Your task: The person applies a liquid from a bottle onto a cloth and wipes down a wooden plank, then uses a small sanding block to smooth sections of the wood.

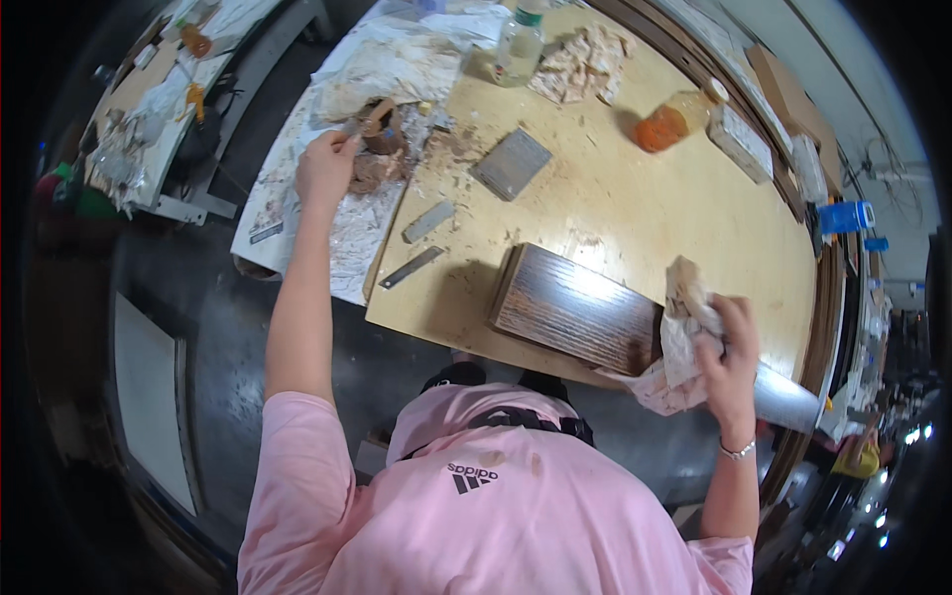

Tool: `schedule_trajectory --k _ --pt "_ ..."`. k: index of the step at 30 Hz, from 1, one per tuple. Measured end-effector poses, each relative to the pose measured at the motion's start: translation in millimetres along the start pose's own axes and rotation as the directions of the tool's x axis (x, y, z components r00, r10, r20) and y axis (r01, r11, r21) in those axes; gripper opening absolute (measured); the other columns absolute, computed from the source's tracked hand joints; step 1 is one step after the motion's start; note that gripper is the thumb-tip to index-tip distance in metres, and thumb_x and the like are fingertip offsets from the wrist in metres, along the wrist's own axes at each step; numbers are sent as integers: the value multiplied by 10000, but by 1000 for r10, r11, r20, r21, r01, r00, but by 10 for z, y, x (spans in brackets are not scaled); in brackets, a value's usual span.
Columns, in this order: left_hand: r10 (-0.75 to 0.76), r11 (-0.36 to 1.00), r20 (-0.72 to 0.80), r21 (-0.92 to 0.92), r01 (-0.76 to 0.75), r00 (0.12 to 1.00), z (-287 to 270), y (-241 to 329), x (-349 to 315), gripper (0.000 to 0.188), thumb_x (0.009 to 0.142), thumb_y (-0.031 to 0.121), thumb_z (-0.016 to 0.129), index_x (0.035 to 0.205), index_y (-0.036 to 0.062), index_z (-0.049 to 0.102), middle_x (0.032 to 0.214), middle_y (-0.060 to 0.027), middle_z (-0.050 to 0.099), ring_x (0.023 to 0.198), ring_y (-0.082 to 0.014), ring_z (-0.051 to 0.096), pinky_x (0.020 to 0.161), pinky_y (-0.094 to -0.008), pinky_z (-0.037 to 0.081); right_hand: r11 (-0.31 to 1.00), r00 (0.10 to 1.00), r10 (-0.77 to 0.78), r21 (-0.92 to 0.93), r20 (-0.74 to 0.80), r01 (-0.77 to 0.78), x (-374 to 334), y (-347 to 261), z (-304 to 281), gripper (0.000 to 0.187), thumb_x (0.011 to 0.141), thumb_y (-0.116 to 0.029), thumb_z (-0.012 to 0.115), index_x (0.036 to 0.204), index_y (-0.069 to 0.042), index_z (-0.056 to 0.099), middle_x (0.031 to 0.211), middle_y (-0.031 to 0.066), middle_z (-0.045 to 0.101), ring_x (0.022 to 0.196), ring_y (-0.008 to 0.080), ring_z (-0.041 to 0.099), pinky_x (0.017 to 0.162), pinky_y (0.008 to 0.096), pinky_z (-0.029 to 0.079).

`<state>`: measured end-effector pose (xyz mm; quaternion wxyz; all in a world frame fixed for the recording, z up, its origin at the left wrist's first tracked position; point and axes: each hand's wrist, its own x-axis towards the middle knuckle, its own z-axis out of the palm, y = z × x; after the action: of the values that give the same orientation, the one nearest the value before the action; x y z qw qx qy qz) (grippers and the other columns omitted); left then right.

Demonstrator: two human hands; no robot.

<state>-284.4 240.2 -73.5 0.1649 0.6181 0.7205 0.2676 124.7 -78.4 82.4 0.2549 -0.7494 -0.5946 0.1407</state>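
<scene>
My left hand (325, 171) is stretched to the far left, its fingertips pinched together beside a small brown-smeared pot (381, 127). Whatever those fingers hold, if anything, is too small to make out. On the right, my right hand (730, 347) grips a crumpled, brown-stained rag (684, 322). This rag lies against the right end of a dark brown wood-grain block (580, 297), which rests at the table's front edge with a glossy top. Left of the block lie a narrow metal strip (412, 268) and a grey scraper blade (428, 221). Farther back is a flat grey rectangular pad (512, 164).
Stained paper (332, 238) covers the left side of the yellowish table (635, 208). At the back stand a clear bottle (519, 48) and a crumpled rag (585, 61). An orange-filled bottle (674, 119) lies at the back right beside a white box (740, 144).
</scene>
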Motion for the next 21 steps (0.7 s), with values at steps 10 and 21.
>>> schedule_trajectory --k 10,21 --pt "-44 650 122 -750 122 991 -211 49 -366 172 927 100 671 1040 -25 703 804 -3 643 698 -87 556 661 -247 466 905 943 -329 -272 38 327 -11 170 362 544 691 -209 730 1172 4 587 1160 177 586 961 357 533 831 441 458" --pt "451 610 528 -771 184 720 -360 756 -948 112 928 80 653 939 -29 682 796 30 594 716 -42 488 652 -204 390 898 938 -342 -272 63 346 4 197 367 522 701 -207 696 1169 -3 585 1138 174 586 952 358 537 830 439 462"
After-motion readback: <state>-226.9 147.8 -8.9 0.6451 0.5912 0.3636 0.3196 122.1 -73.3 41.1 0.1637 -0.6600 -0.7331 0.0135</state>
